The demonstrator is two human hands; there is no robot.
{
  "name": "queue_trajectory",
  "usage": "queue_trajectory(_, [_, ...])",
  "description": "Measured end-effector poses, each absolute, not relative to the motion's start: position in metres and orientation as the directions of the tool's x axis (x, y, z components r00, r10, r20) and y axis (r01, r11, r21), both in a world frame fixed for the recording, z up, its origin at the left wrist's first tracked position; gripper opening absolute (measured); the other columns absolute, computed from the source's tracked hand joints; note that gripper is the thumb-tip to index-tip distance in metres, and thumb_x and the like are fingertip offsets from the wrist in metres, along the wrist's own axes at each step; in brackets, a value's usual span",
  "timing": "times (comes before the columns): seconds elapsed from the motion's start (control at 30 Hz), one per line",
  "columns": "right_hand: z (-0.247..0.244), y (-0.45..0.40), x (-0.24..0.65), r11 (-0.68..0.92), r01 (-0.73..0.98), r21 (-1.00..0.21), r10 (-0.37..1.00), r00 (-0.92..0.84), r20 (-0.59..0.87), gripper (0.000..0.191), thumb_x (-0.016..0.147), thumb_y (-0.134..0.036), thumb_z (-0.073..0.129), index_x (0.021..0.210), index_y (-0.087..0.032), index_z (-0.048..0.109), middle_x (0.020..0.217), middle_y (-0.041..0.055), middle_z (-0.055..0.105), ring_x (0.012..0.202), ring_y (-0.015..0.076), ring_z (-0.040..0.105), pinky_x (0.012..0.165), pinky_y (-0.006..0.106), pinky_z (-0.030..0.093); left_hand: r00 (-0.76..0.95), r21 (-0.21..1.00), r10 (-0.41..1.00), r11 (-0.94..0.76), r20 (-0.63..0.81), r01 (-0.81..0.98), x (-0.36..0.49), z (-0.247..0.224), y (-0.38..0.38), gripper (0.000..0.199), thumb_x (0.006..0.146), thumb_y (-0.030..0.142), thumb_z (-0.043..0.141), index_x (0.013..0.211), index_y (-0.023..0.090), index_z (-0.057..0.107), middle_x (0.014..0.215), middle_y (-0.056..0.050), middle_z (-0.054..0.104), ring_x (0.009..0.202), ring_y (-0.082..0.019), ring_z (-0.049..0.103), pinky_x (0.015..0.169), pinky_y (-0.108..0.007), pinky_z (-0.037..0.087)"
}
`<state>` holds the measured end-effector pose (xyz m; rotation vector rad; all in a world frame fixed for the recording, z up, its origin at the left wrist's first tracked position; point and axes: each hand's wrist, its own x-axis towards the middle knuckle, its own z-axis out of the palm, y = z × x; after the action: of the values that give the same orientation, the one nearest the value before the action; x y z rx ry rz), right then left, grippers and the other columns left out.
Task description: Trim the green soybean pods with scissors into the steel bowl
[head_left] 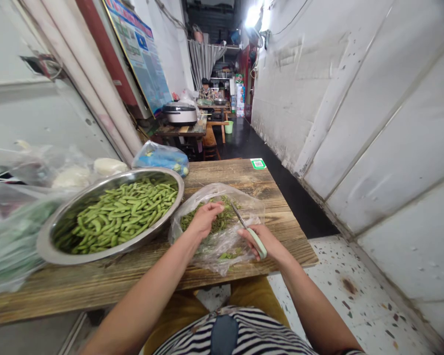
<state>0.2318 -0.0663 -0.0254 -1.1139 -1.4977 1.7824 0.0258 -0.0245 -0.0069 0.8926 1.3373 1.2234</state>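
Note:
My left hand rests on a clear plastic bag holding chopped green stems and leaves. What its fingers grip, if anything, is hidden. My right hand holds scissors with pale green handles, their steel blades pointing up and left over the bag. To the left stands a steel bowl heaped with green edamame pods. Bowl and bag both sit on a worn wooden table.
Loose plastic bags lie at the left, one holding green pods, and a blue-filled bag sits beyond the bowl. A white wall runs along the right. Farther off, a person sits behind a table with a rice cooker.

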Motion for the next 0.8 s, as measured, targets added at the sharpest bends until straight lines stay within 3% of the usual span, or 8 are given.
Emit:
queue_trajectory(0.13, [-0.032,-0.063,0.235,-0.239,0.078,-0.968,0.830,-0.501,-0.245,0.047,0.069,-0.057,0.073,0.066,-0.019,0.046,0.046,-0.0087,0.045,0.032,0.0063,0.042,0.027,0.017,0.038,-0.166,0.967,0.960,0.201,-0.226,-0.156,0.009,-0.011,-0.014,0.023,0.059,0.026,0.069,0.064,0.018,0.048,0.091,-0.007,0.069,0.079,-0.016,0.063,0.065,-0.026,0.045])
queue_trajectory(0.3, [-0.033,-0.064,0.239,-0.203,0.081,-0.976,0.824,-0.524,-0.215,0.046,0.070,-0.057,0.072,0.066,-0.019,0.045,0.045,-0.0091,0.043,0.033,0.0062,0.041,0.028,0.017,0.037,-0.256,0.958,0.947,0.239,-0.194,0.159,-0.005,-0.021,0.002,0.015,0.064,0.028,0.058,0.059,0.021,0.046,0.054,0.002,0.050,0.049,-0.011,0.045,0.047,-0.023,0.031])
queue_trajectory(0.4, [-0.031,-0.064,0.240,-0.198,0.080,-0.977,0.823,-0.528,-0.210,0.046,0.070,-0.057,0.072,0.066,-0.019,0.046,0.044,-0.0091,0.043,0.032,0.0065,0.041,0.029,0.018,0.037,-0.254,0.918,0.956,0.228,-0.148,0.324,-0.003,-0.028,0.009,0.014,0.058,0.024,0.066,0.053,0.021,0.053,0.051,0.002,0.050,0.054,-0.014,0.047,0.050,-0.023,0.031])
queue_trajectory(0.53, [-0.034,-0.063,0.240,-0.199,0.094,-0.975,0.820,-0.530,-0.218,0.043,0.071,-0.055,0.072,0.070,-0.018,0.051,0.042,-0.0097,0.041,0.032,0.0068,0.040,0.029,0.018,0.036,-0.187,0.689,0.982,0.138,-0.004,0.711,0.003,-0.032,0.019,0.022,0.053,0.019,0.071,0.040,0.022,0.053,0.052,-0.003,0.056,0.071,-0.023,0.057,0.064,-0.028,0.038])
queue_trajectory(0.67, [-0.037,-0.063,0.243,-0.198,0.106,-0.975,0.816,-0.533,-0.223,0.040,0.071,-0.053,0.073,0.076,-0.018,0.054,0.043,-0.0098,0.042,0.033,0.0071,0.040,0.029,0.018,0.036,-0.153,0.668,0.988,0.128,-0.021,0.733,0.002,-0.032,0.029,0.024,0.047,0.010,0.070,0.036,0.023,0.052,0.048,-0.002,0.054,0.074,-0.024,0.059,0.068,-0.029,0.039])
queue_trajectory(0.8, [-0.031,-0.066,0.244,-0.198,0.133,-0.971,0.824,-0.513,-0.238,0.040,0.071,-0.054,0.073,0.078,-0.018,0.056,0.044,-0.0093,0.043,0.033,0.0071,0.040,0.029,0.018,0.036,-0.105,0.687,0.992,0.126,-0.073,0.716,-0.004,-0.031,0.029,0.016,0.048,0.013,0.073,0.044,0.023,0.062,0.053,-0.001,0.060,0.065,-0.021,0.057,0.065,-0.029,0.039])
